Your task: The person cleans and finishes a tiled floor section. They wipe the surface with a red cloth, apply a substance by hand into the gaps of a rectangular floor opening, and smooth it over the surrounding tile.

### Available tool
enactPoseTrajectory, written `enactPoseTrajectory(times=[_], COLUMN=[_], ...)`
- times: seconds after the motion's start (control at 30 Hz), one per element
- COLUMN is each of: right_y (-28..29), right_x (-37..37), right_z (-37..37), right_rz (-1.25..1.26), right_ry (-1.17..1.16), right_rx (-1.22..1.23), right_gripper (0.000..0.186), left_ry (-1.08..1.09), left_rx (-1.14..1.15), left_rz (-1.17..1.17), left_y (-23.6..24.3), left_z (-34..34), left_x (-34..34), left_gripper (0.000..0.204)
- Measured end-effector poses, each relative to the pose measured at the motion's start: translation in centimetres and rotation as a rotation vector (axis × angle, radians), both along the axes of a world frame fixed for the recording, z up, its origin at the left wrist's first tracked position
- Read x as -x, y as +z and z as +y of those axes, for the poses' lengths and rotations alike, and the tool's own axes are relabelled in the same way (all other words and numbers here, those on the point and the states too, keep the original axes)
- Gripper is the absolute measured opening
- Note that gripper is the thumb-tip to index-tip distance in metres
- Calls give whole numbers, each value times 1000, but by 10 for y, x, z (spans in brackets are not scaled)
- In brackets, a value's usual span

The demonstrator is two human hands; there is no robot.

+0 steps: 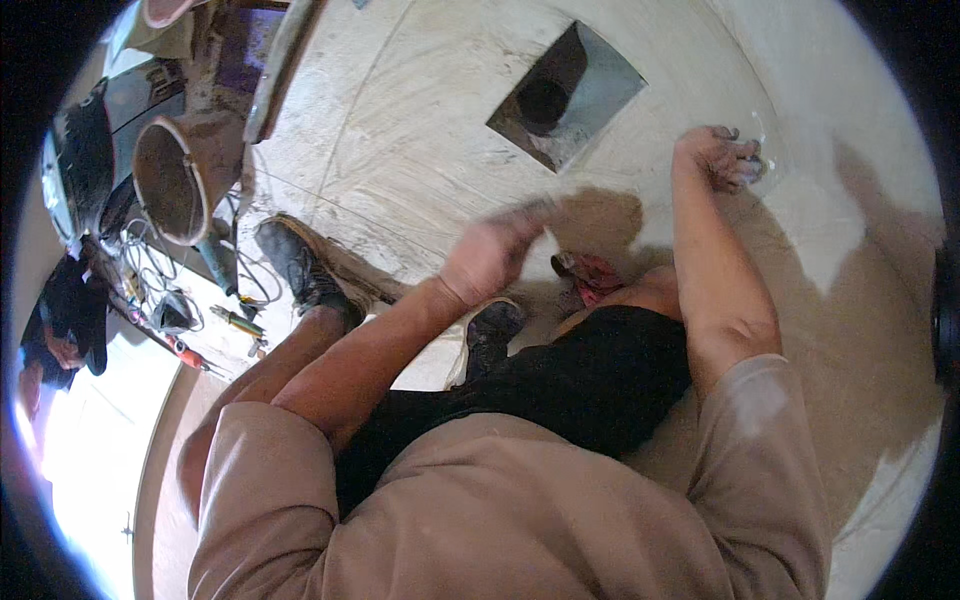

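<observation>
My right hand reaches to the pale plastered wall, its fingers curled and smeared with whitish-grey stuff. A small wet sheen shows on the surface beside its fingertips. Whether it grips something small, I cannot make out. My left hand is smeared by motion in front of my body, above the dusty floor; a greyish blur lies at its fingertips. Just right of it is a crumpled red thing, perhaps cloth, by my bent knee. Ahead of both hands lies a square grey recess or panel with a dark round spot.
At the left a dirty bucket lies tipped toward me, near loose cables, a green-handled tool and an orange-handled tool. My dark shoes rest on the floor. Bright light enters through an opening at lower left.
</observation>
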State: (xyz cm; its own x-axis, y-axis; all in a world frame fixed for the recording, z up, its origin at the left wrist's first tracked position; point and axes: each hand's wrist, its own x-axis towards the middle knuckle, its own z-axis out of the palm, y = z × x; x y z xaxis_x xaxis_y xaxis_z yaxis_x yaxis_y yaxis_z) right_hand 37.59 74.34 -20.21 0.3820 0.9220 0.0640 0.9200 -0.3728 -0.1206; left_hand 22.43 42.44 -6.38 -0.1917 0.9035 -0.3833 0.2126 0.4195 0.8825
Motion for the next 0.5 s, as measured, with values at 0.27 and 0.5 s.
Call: enactPoseTrajectory(times=[0.27, 0.5], right_y=[-12, -8], right_x=[0, 2], right_z=[3, -1], right_rz=[-12, -115], right_ry=[9, 45], right_rx=[-151, -230], right_gripper=[56, 52], left_ry=[-684, -590], left_rx=[-488, -684], left_rz=[-4, 2], left_y=[-93, -110], left_z=[17, 8], left_x=[-170, -190], left_gripper=[43, 44])
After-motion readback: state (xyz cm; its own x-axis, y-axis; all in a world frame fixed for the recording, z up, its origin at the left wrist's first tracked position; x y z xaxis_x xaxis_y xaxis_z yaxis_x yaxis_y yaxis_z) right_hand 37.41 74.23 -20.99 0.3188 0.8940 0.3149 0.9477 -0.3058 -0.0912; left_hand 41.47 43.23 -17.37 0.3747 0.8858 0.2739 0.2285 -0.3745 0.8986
